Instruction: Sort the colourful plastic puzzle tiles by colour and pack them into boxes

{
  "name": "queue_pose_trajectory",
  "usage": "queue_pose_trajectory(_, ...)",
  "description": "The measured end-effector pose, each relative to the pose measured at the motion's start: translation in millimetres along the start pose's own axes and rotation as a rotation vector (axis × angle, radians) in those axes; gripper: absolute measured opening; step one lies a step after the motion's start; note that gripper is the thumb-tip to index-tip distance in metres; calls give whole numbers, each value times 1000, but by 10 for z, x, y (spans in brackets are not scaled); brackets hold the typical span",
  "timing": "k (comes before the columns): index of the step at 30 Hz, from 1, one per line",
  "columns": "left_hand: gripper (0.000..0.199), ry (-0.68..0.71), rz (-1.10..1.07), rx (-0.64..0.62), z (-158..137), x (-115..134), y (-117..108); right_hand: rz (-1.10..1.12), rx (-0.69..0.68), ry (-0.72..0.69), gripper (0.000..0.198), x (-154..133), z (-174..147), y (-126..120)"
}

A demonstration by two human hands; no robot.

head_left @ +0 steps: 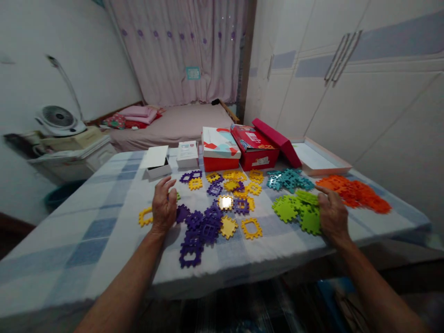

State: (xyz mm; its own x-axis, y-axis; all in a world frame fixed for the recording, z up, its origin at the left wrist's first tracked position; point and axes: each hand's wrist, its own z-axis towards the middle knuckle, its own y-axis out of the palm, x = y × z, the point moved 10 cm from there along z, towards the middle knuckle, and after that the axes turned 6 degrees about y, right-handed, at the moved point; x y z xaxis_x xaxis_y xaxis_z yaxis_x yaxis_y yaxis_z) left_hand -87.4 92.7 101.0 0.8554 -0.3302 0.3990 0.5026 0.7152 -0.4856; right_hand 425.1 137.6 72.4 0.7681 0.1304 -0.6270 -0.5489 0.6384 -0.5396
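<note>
My left hand [164,206] is over the left part of the table, its fingers loosely bent and apart from the thumb. Partly hidden behind it is a small green piece [178,196]; whether they touch I cannot tell. Beside it lie a yellow square frame piece [144,216] and a heap of purple notched plastic pieces [210,226]. At the right edge of a pile of lime-green interlocking pieces [286,209] is my right hand [333,216], index finger stretched out, thumb by the pile. Its other fingers are hidden. Yellow interlocking pieces [252,228] are scattered mid-table.
Orange pieces [360,193] lie to the right, teal ones [289,179] behind the green pile. Along the back stand small white boxes [188,155], a red-and-white box [221,150], a red box [258,157] with its lid [277,141] leaning, and a shallow white tray [326,170].
</note>
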Motion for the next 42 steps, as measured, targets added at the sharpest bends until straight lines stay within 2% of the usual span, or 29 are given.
queue_pose_trajectory(3,35,-55,61,79,29,-135,-148,-22,94,75,39,17,-28,-195)
queue_pose_trajectory(5,35,-112,136,109,29,-269,-237,-28,118,76,36,-108,-72,-293)
queue_pose_trajectory(6,34,-145,189,85,24,-340,-243,-21,105,61,35,-208,-97,-309)
queue_pose_trajectory(8,33,-208,313,-52,-3,-467,-164,18,64,23,33,-442,-154,-292)
queue_pose_trajectory(10,34,-235,427,-252,-61,-539,-10,78,21,-27,31,-697,-225,-224)
queue_pose_trajectory(13,42,-217,517,-467,-155,-542,165,154,-137,-133,30,-1077,-387,30)
queue_pose_trajectory(17,50,-184,474,-541,-194,-529,253,137,-519,-279,31,-1469,-795,523)
queue_pose_trajectory(20,49,-150,410,-522,-185,-519,298,58,-700,-361,40,-1609,-1110,761)
queue_pose_trajectory(23,47,-154,307,-464,-172,-497,322,-36,-730,-400,47,-1640,-1262,877)
queue_pose_trajectory(27,45,-196,178,-364,-130,-483,271,-46,-730,-424,42,-1674,-1304,945)
queue_pose_trajectory(33,44,-363,49,-85,-56,-638,-42,65,-731,-261,40,-1594,-1161,954)
queue_pose_trajectory(37,45,-487,-127,-129,-96,-704,39,91,-785,-223,34,-1575,-1101,978)
queue_pose_trajectory(42,52,-559,-339,-226,-144,-621,189,99,-875,-174,32,-1638,-1075,1034)
